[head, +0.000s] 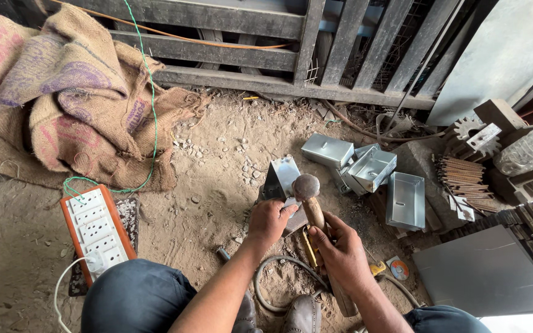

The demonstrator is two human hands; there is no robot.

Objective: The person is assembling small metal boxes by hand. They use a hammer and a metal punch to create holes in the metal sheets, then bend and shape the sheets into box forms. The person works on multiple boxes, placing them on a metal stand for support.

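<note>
Right hand (342,251) wrapped round wooden hammer handle (316,216), head raised. Left hand (268,220) pinching folded sheet-metal piece (282,179) on dirt floor (205,203). Best keep fingers clear of strike spot.

three finished metal boxes (365,165), one hammer (308,189), one power strip (97,229).

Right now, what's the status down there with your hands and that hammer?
Left hand grips bent sheet-metal piece on the dirt. Right hand holds hammer, head over the piece. Finished metal boxes sit just beyond, clear of the swing.
</note>
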